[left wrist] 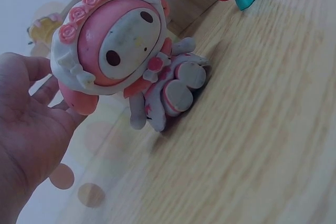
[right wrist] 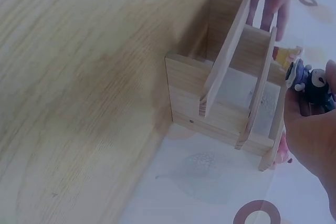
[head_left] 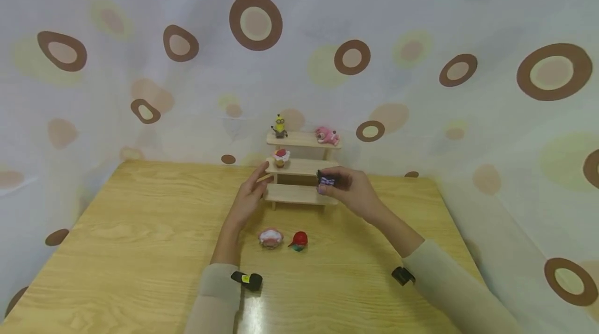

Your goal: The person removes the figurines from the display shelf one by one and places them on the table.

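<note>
In the head view a three-tier wooden shelf (head_left: pixel 292 194) stands at the table's back. The right hand (head_left: pixel 354 191) grips a small black and purple figure (head_left: pixel 327 181) in front of the shelf's right part; the right wrist view shows this dark figure (right wrist: pixel 316 86) between thumb and fingers. At the shelf's left side, the left hand (head_left: pixel 246 200) has its fingers extended, by the middle tier's end. On the shelf are a yellow figure (head_left: pixel 280 127), a pink figure (head_left: pixel 327 136) and a red and white figure (head_left: pixel 281 157).
A pink and white figure (head_left: pixel 270 238) and a red-capped figure (head_left: pixel 299 241) stand on the wooden table (head_left: pixel 154 251) in front of the shelf, between the forearms. A patterned cloth (head_left: pixel 299 27) hangs behind the table and along its sides.
</note>
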The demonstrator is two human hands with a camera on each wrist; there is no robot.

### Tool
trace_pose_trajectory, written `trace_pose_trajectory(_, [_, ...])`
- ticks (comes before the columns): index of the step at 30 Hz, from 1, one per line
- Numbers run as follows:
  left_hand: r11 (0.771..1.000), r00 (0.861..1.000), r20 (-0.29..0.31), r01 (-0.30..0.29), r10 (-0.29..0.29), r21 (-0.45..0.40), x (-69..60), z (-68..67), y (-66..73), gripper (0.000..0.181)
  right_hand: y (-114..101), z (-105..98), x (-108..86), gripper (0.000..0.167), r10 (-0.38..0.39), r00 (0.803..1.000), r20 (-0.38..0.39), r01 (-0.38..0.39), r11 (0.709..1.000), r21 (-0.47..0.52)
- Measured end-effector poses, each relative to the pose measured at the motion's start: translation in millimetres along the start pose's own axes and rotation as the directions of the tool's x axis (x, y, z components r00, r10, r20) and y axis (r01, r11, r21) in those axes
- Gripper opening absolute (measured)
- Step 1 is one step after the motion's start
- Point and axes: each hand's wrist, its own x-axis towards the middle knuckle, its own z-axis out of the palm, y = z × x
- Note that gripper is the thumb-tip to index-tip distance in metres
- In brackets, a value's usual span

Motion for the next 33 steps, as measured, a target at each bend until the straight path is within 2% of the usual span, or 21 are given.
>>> trace_pose_trajectory(4, [1.0,1.0,-0.005,-0.001,0.001,-0.001,-1.1,0.9,-0.9,0.054,-1.0,-1.7,-11.6,0.039,0.0,1.0,0.03,0.0,1.0,0.006])
trace_pose_trajectory(10, [1.0,1.0,0.005,-0.009,0.009,-0.005,1.0,2.9,-0.5,0.055,-2.1,-6.0,-28.3,0.041,0.038,0.999,0.019,-0.039,0.999,0.036])
trace_pose_trajectory(15, [1.0,1.0,-0.01,-0.006,0.006,-0.003,0.9,3.6,-0.1,0.054,1.2,-3.7,-40.9,0.042,0.044,0.998,0.045,-0.046,0.997,0.058])
trace_pose_trajectory(23, [1.0,1.0,-0.008,-0.006,0.006,0.005,1.1,3.4,-0.9,0.055,24.0,10.9,-64.8,0.043,0.087,0.985,0.152,-0.101,0.991,0.088])
trace_pose_trajectory(33, [1.0,1.0,-0.019,-0.002,0.003,0.029,-0.7,2.2,-0.1,0.055,41.3,24.5,-75.1,0.039,0.082,0.973,0.216,-0.094,0.995,0.044])
